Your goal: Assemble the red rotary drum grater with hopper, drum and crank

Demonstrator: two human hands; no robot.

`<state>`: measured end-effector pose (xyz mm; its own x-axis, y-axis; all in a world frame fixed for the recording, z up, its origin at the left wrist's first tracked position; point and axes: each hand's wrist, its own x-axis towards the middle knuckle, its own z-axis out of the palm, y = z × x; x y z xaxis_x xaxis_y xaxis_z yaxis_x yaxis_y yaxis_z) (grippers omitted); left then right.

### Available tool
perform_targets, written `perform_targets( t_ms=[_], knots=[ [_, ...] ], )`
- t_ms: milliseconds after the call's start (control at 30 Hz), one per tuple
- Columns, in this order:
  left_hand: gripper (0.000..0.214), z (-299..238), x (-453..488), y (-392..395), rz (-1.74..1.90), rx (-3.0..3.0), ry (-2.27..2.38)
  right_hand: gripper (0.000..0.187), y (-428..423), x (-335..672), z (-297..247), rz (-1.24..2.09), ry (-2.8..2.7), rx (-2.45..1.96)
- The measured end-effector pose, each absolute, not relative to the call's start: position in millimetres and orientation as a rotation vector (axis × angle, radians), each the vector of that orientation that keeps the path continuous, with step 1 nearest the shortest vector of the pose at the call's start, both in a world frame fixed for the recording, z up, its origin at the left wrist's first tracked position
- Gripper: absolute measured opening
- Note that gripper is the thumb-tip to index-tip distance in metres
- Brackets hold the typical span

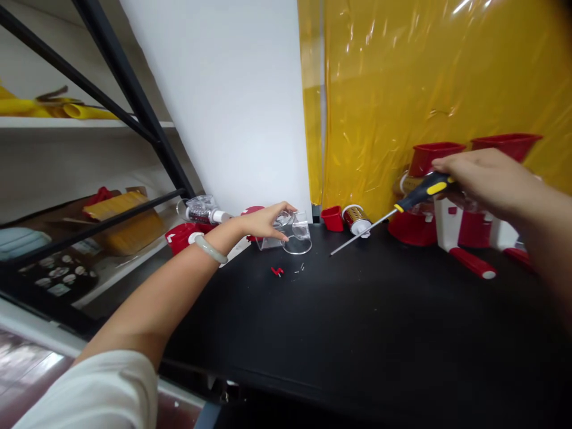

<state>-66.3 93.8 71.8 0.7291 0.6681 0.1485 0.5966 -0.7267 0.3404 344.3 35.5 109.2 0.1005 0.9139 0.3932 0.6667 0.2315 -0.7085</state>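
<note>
Right hand (487,177): fingers grasping screwdriver (400,207), right of clear housing (301,229). Left hand (267,221): fingers at housing; grip cannot be told. Small loose pieces (302,267) before housing could scatter if bumped.

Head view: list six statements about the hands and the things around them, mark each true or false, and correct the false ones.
1. The right hand holds a screwdriver. True.
2. The screwdriver's handle is all red. False: it is black and yellow.
3. The left hand is at a clear part. True.
4. A bracelet is on the right wrist. False: the bracelet is on the left wrist.
5. A small red piece lies on the black table. True.
6. The yellow sheet is left of the white panel in the picture. False: the sheet is right of the panel.
</note>
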Motion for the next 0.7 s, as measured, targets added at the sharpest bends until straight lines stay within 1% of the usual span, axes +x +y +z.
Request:
perform_targets(
  t_ms=[200,300,367,400,467,500,567,633,700],
  knots=[
    [0.075,62.1,-72.6,92.1,0.363,2.673,1.065,0.038,40.9,320.3,95.8,0.418,-1.756,-1.489],
    [0.086,59.9,-70.8,77.0,0.431,2.728,1.157,0.042,44.7,308.4,83.6,0.387,-1.788,-1.493],
    [0.091,60.0,-66.0,56.7,0.55,2.836,1.207,0.043,46.7,301.4,75.5,0.373,-1.789,-1.489],
    [0.086,60.1,-62.6,44.4,0.631,2.901,1.216,0.042,47.5,298.7,71.4,0.371,-1.783,-1.485],
    [0.056,59.1,-54.9,19.5,0.77,2.992,1.206,0.039,48.3,295.5,63.5,0.363,-1.761,-1.477],
    [0.041,57.4,-51.2,8.5,0.752,3.039,1.162,0.038,48.1,294.9,59.5,0.358,-1.746,-1.473],
    [0.02,51.2,-45.2,-7.0,0.51,3.067,1.094,0.036,46.0,295.2,51.3,0.352,-1.715,-1.464],
    [0.012,41.8,-42.4,-13.1,0.29,3.022,1.063,0.036,42.4,296.3,42.7,0.342,-1.685,-1.447],
    [0.012,31.8,-42.8,-12.1,0.227,2.962,1.097,0.035,38.8,297.0,33.6,0.32,-1.651,-1.428]
  ],
)
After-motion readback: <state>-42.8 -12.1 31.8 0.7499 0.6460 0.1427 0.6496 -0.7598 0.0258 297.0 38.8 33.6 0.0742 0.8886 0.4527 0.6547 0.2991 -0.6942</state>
